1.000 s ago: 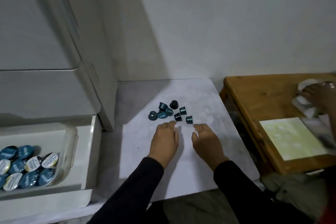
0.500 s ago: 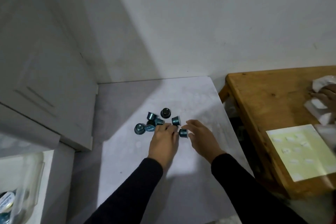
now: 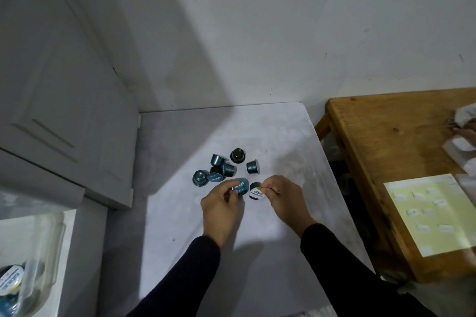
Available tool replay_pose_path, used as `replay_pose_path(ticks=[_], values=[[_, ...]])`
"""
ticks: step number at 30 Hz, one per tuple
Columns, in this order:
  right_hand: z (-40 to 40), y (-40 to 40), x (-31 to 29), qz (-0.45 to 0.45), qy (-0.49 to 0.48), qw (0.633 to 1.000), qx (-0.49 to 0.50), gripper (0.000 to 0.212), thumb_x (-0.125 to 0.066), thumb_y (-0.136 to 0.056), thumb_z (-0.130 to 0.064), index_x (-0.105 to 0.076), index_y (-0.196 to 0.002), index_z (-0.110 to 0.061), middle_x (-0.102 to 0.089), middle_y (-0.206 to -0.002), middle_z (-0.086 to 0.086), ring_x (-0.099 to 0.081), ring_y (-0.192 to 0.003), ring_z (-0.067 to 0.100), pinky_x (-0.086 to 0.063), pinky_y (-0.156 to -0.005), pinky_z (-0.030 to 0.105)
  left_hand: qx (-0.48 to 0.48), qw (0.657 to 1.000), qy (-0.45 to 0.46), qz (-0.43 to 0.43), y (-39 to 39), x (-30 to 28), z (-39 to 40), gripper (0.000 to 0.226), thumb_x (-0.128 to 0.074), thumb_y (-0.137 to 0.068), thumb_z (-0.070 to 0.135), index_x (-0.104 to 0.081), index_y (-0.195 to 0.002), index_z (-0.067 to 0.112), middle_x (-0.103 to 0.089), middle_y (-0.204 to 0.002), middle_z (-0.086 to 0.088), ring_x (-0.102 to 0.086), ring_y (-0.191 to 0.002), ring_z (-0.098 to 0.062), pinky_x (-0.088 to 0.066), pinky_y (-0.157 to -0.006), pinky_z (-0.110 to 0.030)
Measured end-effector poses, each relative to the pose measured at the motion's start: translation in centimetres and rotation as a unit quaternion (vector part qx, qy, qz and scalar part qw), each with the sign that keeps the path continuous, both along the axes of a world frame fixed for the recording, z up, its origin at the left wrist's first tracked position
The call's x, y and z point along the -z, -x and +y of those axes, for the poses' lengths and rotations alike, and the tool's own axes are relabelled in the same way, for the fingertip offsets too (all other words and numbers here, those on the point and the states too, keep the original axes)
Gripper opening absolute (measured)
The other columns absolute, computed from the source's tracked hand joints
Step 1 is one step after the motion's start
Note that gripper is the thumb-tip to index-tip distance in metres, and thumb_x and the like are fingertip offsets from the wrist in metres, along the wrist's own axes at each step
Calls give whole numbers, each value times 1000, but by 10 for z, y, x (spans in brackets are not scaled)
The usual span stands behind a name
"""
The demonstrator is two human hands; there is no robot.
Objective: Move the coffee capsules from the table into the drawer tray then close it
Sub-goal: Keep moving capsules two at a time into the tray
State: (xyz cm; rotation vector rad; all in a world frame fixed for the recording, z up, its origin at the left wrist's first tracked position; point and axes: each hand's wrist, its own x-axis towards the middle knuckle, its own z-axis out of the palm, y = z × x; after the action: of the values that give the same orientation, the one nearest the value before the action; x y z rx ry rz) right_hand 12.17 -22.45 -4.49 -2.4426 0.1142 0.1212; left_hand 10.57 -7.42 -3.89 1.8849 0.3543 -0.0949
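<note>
At far left I see the drawer tray (image 3: 55, 247) with what look like capsules inside, blurred. On the bench (image 3: 257, 239), my left hand (image 3: 222, 207) grips a blue-lidded capsule (image 3: 240, 186) and my right hand (image 3: 284, 199) pinches a white-lidded capsule (image 3: 256, 192); six loose capsules (image 3: 226, 166) lie just beyond.
</note>
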Motion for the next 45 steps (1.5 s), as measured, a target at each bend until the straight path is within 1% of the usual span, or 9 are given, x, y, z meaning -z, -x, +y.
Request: replay_pose_path(ticks=[4,9,22,25,32,35,38,41,45], values=[[5,5,-2,47,-94,991,78,16,-65,-79,-6,-62,-68,-17,-69,-70,7,-62,-65,15,-47,-62,14,-35,997,34,66,0,2,4,23,-57,-88,9,-72,-96,23,-70,-91,8,-60,-76,10,-39,-73,2],[6,15,-10,61,-196,969,137,29,-60,-77,3,-64,-66,-23,-66,-63,0,-59,-53,4,-52,-60,21,-60,989,93,100,6,3,11,25,-56,-88,12,-72,-91,31,-71,-94,7,-64,-94,-12,-49,-97,-33],[61,58,-100,-31,-391,918,63,22,-56,-83,9,-69,-80,-10,-71,-59,-13,-61,-56,-1,-49,-58,10,1,990,135,-45,51,-82,78,35,-55,-88,4,-71,-78,34,-73,-96,6,-66,-90,-10,-48,-83,-22],[88,72,-121,-39,-398,916,35,26,-58,-82,7,-70,-77,-15,-70,-66,-8,-60,-56,2,-49,-60,10,20,992,107,-62,69,-108,116,34,-54,-89,5,-71,-81,33,-73,-88,7,-63,-82,-11,-45,-73,-18],[182,90,-147,-18,-371,925,-80,28,-58,-82,6,-70,-75,-18,-70,-63,-17,-61,-59,-3,-49,-61,10,40,996,-15,-77,108,-138,235,35,-58,-88,7,-74,-79,36,-74,-88,15,-67,-89,-10,-49,-86,-27],[235,96,-145,-5,-337,933,-126,28,-61,-81,4,-71,-73,-22,-71,-71,-9,-63,-66,1,-50,-66,14,57,993,-87,-55,117,-134,300,33,-61,-87,12,-74,-79,42,-76,-83,9,-64,-78,-16,-47,-74,-28],[287,97,-137,12,-298,941,-161,29,-62,-80,2,-70,-71,-25,-71,-79,8,-61,-69,10,-52,-69,24,74,988,-126,-45,117,-130,356,34,-61,-86,9,-74,-77,39,-73,-71,19,-62,-68,-8,-43,-59,-12],[335,92,-123,30,-236,955,-176,25,-64,-80,-4,-71,-72,-27,-71,-76,-2,-59,-66,5,-51,-68,20,96,985,-139,-20,107,-119,400,29,-58,-88,3,-74,-83,26,-65,-55,26,-52,-45,10,-37,-48,-2],[380,83,-99,45,-184,970,-154,13,-65,-79,-8,-73,-76,-17,-73,-80,-1,-63,-72,8,-53,-73,28,126,984,-130,2,84,-94,439,34,-59,-88,7,-71,-74,35,-69,-71,21,-59,-62,8,-40,-58,-3]])
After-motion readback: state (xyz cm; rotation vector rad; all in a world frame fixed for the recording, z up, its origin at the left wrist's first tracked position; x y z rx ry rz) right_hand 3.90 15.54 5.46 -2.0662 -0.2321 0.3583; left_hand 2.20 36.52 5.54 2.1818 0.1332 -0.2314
